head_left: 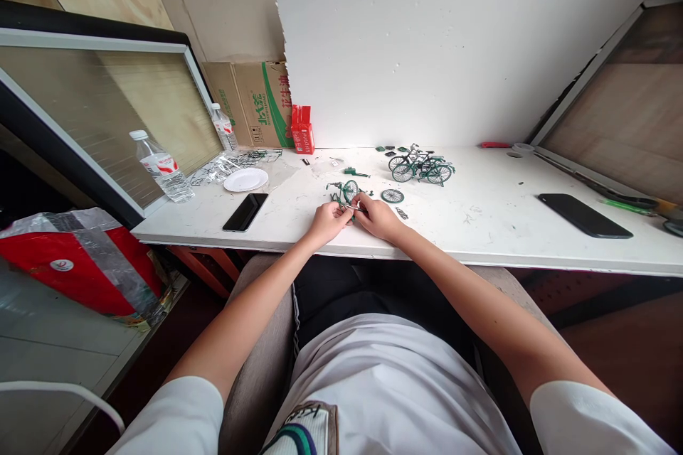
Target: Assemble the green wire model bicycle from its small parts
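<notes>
Near the table's front edge, my left hand (328, 222) is closed on the lower part of a green model bicycle (351, 190). One spoked wheel and the handlebar stick up beyond my fingers; the rest of the frame is hidden by them. Close against it, my right hand (380, 218) pinches a thin silvery piece (349, 207), too small to name, that points toward my left fingers. A loose spoked wheel (393, 195) lies just beyond my right hand, with a small grey part (402, 213) beside it. Farther back stand assembled model bicycles (421, 167).
A phone (245, 212) and a white plate (246, 180) lie to the left, near water bottles (163, 167). A green part (356, 172) lies behind my hands. At the back are a red box (302, 131) and a carton (256, 103). A black slab (585, 215) lies right.
</notes>
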Demonstrator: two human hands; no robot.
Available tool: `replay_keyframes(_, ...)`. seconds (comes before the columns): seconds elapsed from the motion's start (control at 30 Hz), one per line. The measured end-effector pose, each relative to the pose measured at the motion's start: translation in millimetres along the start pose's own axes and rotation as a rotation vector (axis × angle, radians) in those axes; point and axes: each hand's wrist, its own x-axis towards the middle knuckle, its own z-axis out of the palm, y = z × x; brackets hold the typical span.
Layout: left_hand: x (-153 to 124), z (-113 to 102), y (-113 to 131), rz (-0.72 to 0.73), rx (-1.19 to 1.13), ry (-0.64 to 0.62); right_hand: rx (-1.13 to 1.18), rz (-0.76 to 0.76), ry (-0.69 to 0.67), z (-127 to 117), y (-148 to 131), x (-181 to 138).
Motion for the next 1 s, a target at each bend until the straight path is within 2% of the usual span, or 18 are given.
replay_keyframes(1.0, 2.4, -0.1, -5.7, 0.014, 0.032, 0.002, -0.010, 0.004, -0.008, 1.3, 2.0, 0.9)
